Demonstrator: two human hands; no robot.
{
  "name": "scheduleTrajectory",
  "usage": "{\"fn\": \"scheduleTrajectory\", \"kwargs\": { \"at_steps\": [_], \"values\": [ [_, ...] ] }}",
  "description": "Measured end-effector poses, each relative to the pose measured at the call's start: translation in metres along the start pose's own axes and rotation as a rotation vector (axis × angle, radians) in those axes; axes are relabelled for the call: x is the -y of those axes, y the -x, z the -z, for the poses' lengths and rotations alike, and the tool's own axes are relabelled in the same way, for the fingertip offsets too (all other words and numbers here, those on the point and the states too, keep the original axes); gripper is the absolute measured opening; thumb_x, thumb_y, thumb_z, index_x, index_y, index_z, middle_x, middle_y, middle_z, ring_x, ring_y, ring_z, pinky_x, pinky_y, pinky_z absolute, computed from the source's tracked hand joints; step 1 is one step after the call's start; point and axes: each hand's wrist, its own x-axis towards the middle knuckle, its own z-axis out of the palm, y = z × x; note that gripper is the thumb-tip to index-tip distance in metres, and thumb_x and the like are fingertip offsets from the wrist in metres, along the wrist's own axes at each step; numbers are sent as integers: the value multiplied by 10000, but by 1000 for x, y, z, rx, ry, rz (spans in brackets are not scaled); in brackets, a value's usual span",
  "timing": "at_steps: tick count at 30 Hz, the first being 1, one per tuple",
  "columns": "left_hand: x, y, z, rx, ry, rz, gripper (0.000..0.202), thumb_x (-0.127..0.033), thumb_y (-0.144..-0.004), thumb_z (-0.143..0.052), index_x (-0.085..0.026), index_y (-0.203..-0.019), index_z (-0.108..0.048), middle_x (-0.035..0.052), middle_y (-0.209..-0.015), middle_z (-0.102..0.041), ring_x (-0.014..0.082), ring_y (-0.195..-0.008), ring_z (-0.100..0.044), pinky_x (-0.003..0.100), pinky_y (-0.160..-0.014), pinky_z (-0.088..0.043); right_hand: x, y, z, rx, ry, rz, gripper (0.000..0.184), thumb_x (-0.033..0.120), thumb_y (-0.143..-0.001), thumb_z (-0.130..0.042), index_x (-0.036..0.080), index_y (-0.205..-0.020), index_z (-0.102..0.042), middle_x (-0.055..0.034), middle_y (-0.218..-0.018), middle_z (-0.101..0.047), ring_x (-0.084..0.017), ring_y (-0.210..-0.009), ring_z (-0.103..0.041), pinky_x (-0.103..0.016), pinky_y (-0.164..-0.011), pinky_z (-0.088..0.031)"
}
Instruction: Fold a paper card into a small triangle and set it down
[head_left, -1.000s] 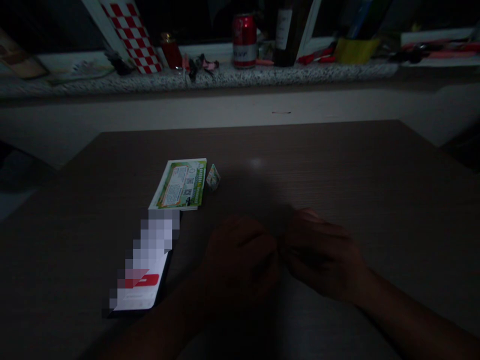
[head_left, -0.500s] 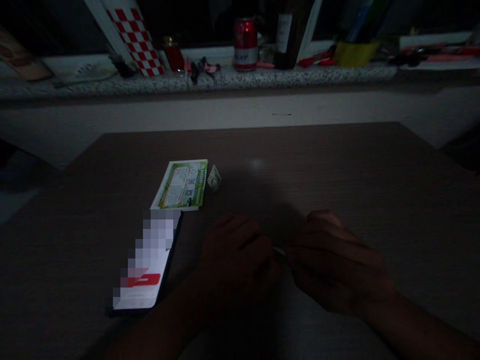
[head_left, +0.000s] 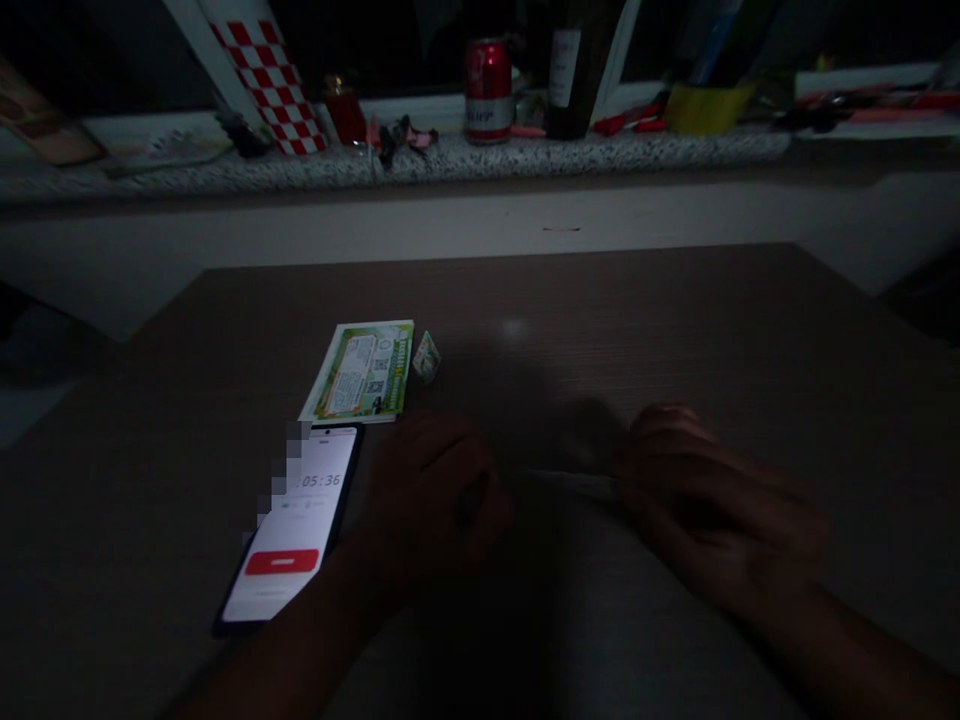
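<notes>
In the dim light my right hand (head_left: pixel 720 505) is closed, its fingertips pinching one end of a thin pale strip (head_left: pixel 581 481). The strip points left across the gap towards my other hand; its kind is too dark to make out. My left hand (head_left: pixel 435 495) is curled closed just above the table, right of the phone (head_left: pixel 304 520). Whatever lies inside its fingers is hidden in shadow. The phone's lit screen shows running digits and a red button, and my left forearm covers its lower right corner.
Beyond the phone lies a green and white printed leaflet (head_left: pixel 360 372), with a small folded card (head_left: pixel 427 358) standing beside it on the wooden table (head_left: pixel 675 320). Behind, a stone sill (head_left: pixel 450 160) bears a red can (head_left: pixel 488 92), a dark bottle (head_left: pixel 568 85) and a red-checked container (head_left: pixel 274 85).
My hands have drawn apart, the left one moving left and the right one moving right. More of the pale strip now shows between them.
</notes>
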Motion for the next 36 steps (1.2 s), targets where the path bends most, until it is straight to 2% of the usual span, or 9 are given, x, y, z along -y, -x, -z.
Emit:
{"fn": "scheduleTrajectory", "kwargs": {
  "at_steps": [5, 11, 15, 18, 23, 26, 29, 32, 36],
  "values": [
    [-6, 0, 0, 42, 293, 42, 96, -90, -840, -531, -156, -863, -597, 10, -760, -618, 120, -698, -580, 247, -632, -455, -9, 7, -7, 84, -204, -240, 178, 62, -838, -588, 201, -922, -658, -27, -768, -650, -175, -748, -612, -351, -681, -501],
    [-8, 2, -2, 114, 426, 40, 218, -103, -873, -562, -160, -1081, -602, 31, -913, -663, 117, -816, -622, 223, -717, -486, -11, 12, -16, 254, -632, -730, 107, 282, -920, -562, 227, -946, -650, -24, -832, -630, -141, -763, -584, -260, -674, -478],
    [-14, 1, -7, 176, 500, -32, 228, -107, -873, -594, -144, -1090, -653, 61, -965, -650, 119, -859, -621, 205, -732, -495, -13, 12, -27, 282, -943, -853, 169, 354, -854, -661, 209, -871, -574, 19, -740, -529, -103, -653, -487, -214, -587, -402],
    [-14, 0, -10, 181, 552, 11, 166, -116, -857, -628, -140, -1014, -676, 59, -948, -652, 123, -857, -625, 205, -742, -502, -14, 13, -30, 306, -1053, -885, 223, 355, -832, -689, 207, -848, -524, 40, -715, -482, -82, -605, -425, -195, -546, -347],
    [-11, -3, -9, 205, 612, 85, 44, -143, -846, -654, -163, -877, -678, 29, -922, -663, 112, -802, -639, 202, -721, -509, -18, 15, -25, 354, -948, -850, 187, 337, -829, -694, 195, -847, -574, 30, -707, -521, -86, -609, -465, -199, -535, -369],
    [-7, -3, -6, 233, 548, 63, 66, -132, -877, -609, -154, -908, -663, 21, -899, -675, 110, -814, -642, 198, -734, -500, -24, 11, -14, 330, -767, -766, 130, 306, -834, -688, 209, -911, -650, -27, -887, -651, -135, -770, -601, -248, -653, -472],
    [-3, -1, -4, 241, 402, 13, 125, -127, -919, -537, -146, -987, -640, 34, -941, -673, 118, -852, -630, 211, -762, -495, -29, 7, 1, 162, -535, -649, 113, 319, -879, -624, 223, -885, -682, -50, -956, -699, -191, -908, -649, -316, -792, -502],
    [-2, 3, -3, 203, 211, -51, 162, -141, -943, -489, -138, -1033, -623, 61, -984, -657, 152, -881, -611, 259, -761, -494, -27, 5, 10, 16, -282, -489, 79, 237, -883, -591, 228, -899, -667, -48, -890, -681, -205, -884, -639, -342, -766, -501],
    [-7, 6, -4, 219, 32, -123, 162, -131, -935, -485, -134, -1035, -614, 72, -974, -649, 195, -868, -581, 321, -745, -481, -15, 1, 3, 114, -7, -105, 195, 80, -724, -659, 188, -884, -632, -48, -794, -636, -214, -769, -601, -410, -720, -473]
  ]
}}
